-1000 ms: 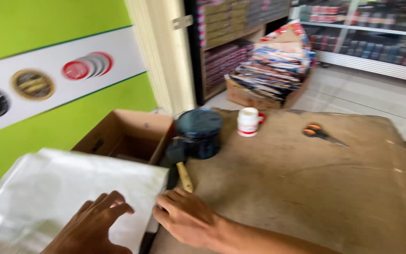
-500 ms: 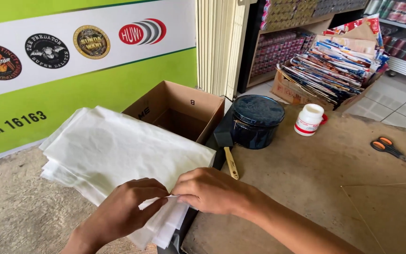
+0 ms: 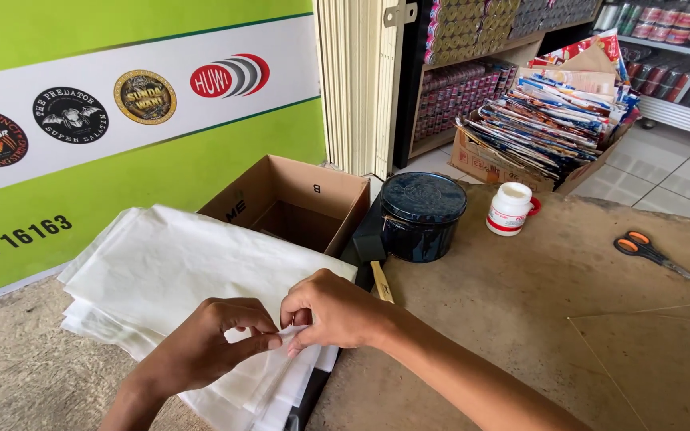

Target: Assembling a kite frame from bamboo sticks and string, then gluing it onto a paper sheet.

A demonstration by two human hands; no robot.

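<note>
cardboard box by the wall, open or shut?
Open. The cardboard box has its top flaps up, and its inner walls show. The stack of white sheets hides its floor.

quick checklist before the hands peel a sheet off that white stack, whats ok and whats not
1. Both hands on the sheet edge: left hand and right hand pinch the near edge of the stack of white sheets. Ok.
2. Only one sheet pinched: layers too fine to tell. Cannot tell.
3. Stack lies squarely: edges are fanned and part of it overhangs the board. Not ok.
4. Dark tin shut: lid on. Ok.
5. Brush handle apart from the right hand: it lies right beside it. Not ok.
6. Scissors out of the way: far across the board. Ok.
</note>
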